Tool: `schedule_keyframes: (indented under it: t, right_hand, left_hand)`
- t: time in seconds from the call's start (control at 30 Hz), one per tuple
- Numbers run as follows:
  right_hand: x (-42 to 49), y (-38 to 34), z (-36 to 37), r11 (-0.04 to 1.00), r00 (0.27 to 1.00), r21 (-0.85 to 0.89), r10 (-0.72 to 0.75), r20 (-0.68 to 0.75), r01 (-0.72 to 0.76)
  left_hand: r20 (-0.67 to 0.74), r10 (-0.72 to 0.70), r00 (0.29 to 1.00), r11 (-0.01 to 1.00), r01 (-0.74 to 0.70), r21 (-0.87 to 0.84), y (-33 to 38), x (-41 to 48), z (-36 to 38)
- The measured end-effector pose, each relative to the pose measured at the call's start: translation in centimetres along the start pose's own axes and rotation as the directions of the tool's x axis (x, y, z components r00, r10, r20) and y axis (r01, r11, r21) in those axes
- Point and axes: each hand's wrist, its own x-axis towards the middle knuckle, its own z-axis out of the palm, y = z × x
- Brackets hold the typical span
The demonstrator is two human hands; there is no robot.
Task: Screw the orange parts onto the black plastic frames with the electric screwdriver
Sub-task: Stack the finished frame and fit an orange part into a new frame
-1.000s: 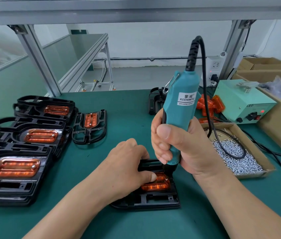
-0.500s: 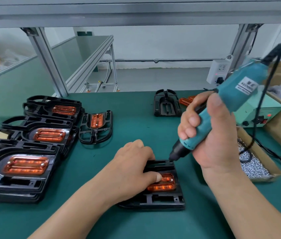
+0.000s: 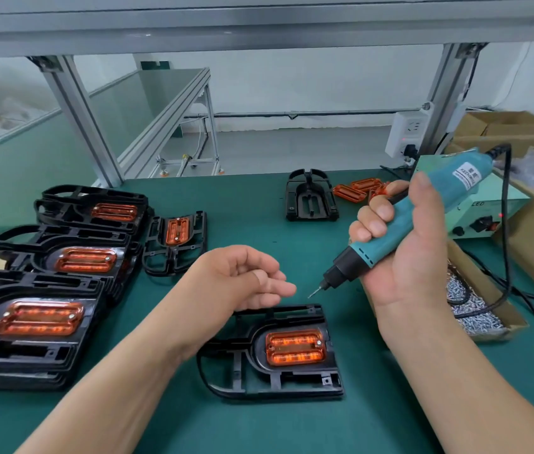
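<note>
Bench at the fastening station, seen from the head camera. The right hand (image 3: 403, 253) grips the teal electric screwdriver (image 3: 422, 217) round its barrel, tilted so the bit points down-left and hangs clear of the work; I judge this keeps the tool ready while the piece can be handled. The left hand (image 3: 246, 276) hovers over the far edge of the nearest black plastic frame (image 3: 259, 381), fingers loosely curled and, as far as I can tell, holding nothing. That frame lies flat on the green bench mat (image 3: 259, 224); the ribbed translucent orange part (image 3: 295, 348) sits in its recess, with pale dots at two corners that I take for screw heads. Stacks of fitted frames (image 3: 29, 348) stand at the left, presumably set aside; a bare black frame (image 3: 311, 198) and loose orange parts (image 3: 357, 190) wait at the far side. The shallow cardboard tray of screws (image 3: 475, 309) lies near the right hand for reach, partly hidden by the wrist. The bit tip is too small for me to say whether it carries a screw; the left stacks are cut off by the edge.
</note>
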Motion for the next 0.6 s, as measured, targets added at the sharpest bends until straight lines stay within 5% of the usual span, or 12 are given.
schedule_keyframes:
  t: [0.37,0.6]
  right_hand:
    - [-0.7,-0.4,0.9,0.997,0.999,0.064,-0.046,0.004,0.045]
    - [-0.8,-0.5,1.3,0.995,0.997,0.077,-0.062,-0.035,0.065]
  left_hand:
    - [0.060,0.013,0.998,0.994,-0.019,0.110,0.2,-0.6,1.3]
    - [0.165,-0.087,0.982,0.982,0.112,-0.150,0.2,-0.9,1.9]
